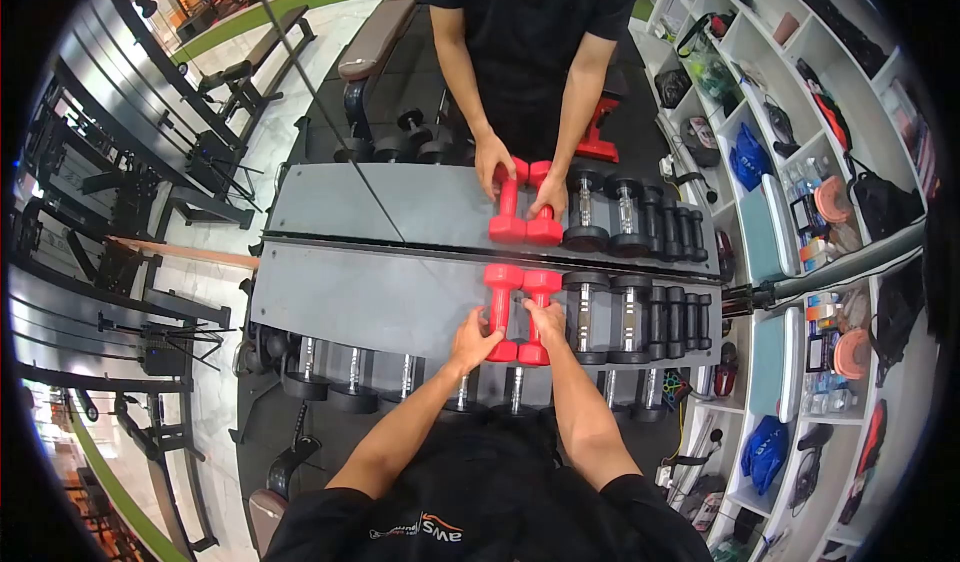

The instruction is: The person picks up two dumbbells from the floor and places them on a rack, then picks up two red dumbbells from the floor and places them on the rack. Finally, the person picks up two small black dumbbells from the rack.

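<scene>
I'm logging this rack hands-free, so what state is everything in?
Left hand: touching left red dumbbell
Right hand: on right red dumbbell
Both red dumbbells: lying side by side
Upper black dumbbells: lying in a row
Lower black dumbbells: racked below
Wall cubbies: open-fronted, holding items

2 red dumbbells (519, 314), side by side, upright, on grey shelf (345, 297).
</scene>
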`<state>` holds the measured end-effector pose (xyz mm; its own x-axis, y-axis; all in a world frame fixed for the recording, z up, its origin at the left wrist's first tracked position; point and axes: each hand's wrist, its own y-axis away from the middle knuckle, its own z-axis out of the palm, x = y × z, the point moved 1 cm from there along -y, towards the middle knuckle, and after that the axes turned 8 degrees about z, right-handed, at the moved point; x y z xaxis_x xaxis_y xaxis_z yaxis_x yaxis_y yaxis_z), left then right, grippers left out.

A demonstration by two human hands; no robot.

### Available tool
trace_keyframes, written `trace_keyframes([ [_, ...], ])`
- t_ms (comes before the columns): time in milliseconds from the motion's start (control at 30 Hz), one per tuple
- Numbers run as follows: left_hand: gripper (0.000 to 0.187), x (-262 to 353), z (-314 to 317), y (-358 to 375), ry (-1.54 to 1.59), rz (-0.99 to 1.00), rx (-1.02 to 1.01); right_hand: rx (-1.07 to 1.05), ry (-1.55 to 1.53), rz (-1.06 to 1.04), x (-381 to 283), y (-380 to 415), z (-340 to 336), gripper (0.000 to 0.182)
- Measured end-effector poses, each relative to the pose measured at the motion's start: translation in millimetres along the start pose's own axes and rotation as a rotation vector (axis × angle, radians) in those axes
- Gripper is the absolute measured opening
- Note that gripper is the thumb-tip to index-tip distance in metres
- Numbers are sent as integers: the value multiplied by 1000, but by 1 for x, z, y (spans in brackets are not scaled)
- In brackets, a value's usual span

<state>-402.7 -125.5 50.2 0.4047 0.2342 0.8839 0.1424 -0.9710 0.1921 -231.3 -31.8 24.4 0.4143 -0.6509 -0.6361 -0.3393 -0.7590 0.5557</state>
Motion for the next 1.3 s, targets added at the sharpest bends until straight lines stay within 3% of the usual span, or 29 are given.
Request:
trace_keyframes([
  [33,79,0,-6,4,13,-6,9,58,91,-86,-4,8,-7,49],
  [133,76,-1,-19,17,43,-19,19,2,137,-67,-4,10,-17,62],
  [367,68,3,-37,49,181,55,60,21,186,-608,2,89,-60,66],
  [567,52,2,-57,80,441,47,118,-90,182,-790,39,146,-108,85],
  [767,53,5,-54,114,541,61,11,-270,221,-771,42,177,-123,95],
  [1000,54,19,-45,135,574,90,-20,-381,192,-818,34,188,-117,93],
  [1300,53,52,-19,171,577,108,92,-614,278,-875,45,181,-154,98],
])
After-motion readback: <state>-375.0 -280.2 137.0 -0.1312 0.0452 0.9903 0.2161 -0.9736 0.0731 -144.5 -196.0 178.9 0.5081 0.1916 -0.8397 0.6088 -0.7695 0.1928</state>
